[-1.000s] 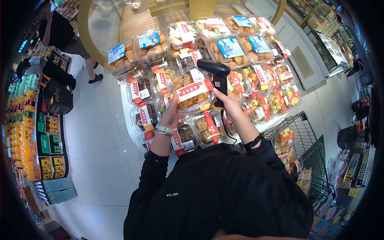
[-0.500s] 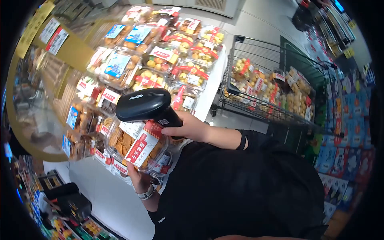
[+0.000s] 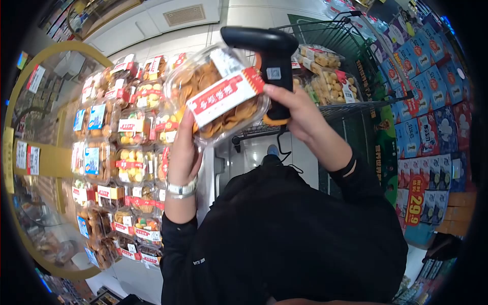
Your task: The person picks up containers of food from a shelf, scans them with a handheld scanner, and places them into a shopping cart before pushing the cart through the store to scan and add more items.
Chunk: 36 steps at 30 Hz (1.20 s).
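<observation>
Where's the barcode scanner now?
Head view, upper middle: the barcode scanner is in the right hand, just right of the clear container.

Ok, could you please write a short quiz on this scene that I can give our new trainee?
1. Which tool does the person's right hand grip?
2. True or false: the wire cart contains clear packs of food.
3. The left hand supports a clear tub. What colours is the label across it?
(a) green and blue
(b) red and white
(c) plain black

Key: 1. a black scanner; 2. true; 3. b
</observation>
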### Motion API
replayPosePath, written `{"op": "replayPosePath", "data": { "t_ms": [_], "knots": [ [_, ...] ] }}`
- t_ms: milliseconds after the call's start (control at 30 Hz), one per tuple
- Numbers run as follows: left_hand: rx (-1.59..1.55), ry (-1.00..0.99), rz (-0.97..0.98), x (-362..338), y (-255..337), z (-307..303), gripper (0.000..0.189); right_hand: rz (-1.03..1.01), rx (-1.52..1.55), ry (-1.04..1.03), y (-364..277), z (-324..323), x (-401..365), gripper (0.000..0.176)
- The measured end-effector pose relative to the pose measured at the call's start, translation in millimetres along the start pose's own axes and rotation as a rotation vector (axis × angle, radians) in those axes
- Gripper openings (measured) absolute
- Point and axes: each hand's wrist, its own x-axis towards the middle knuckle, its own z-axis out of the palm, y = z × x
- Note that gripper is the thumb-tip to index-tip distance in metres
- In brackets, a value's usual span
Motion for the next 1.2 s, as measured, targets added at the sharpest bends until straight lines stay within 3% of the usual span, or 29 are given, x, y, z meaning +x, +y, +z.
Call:
{"op": "replayPosePath", "data": {
  "t_ms": [100,200,367,467,600,733,900,1200],
  "knots": [
    [0.064,-0.116,-0.092,93.4,-16.1,49.1,0.052,-0.069,0.077,0.089,-42.6,-53.3,44.9,0.028],
    [0.077,-0.185,-0.189,172.5,-32.5,102.2,0.054,-0.015,0.083,0.141,-63.2,-125.6,105.0,0.025],
    [0.012,-0.163,-0.391,278.3,-107.4,114.1,0.061,0.146,0.154,0.077,-40.0,-222.0,197.1,0.023],
    [-0.022,-0.169,-0.466,318.1,-167.9,89.6,0.065,0.255,0.216,0.201,-20.1,-241.1,224.3,0.018],
    [-0.07,-0.073,-0.564,328.6,-225.8,64.7,0.069,0.398,0.256,0.248,30.9,-272.7,255.0,0.022],
    [-0.073,-0.005,-0.61,323.9,-246.8,53.1,0.063,0.528,0.227,0.247,47.6,-282.1,261.6,0.02],
    [-0.024,0.091,-0.644,322.2,-261.2,43.0,0.064,0.527,0.187,0.263,60.8,-279.0,259.3,0.022],
    [-0.056,0.048,-0.686,322.7,-272.0,39.5,0.059,0.525,0.191,0.303,72.9,-287.0,256.5,0.025]
  ]
}}
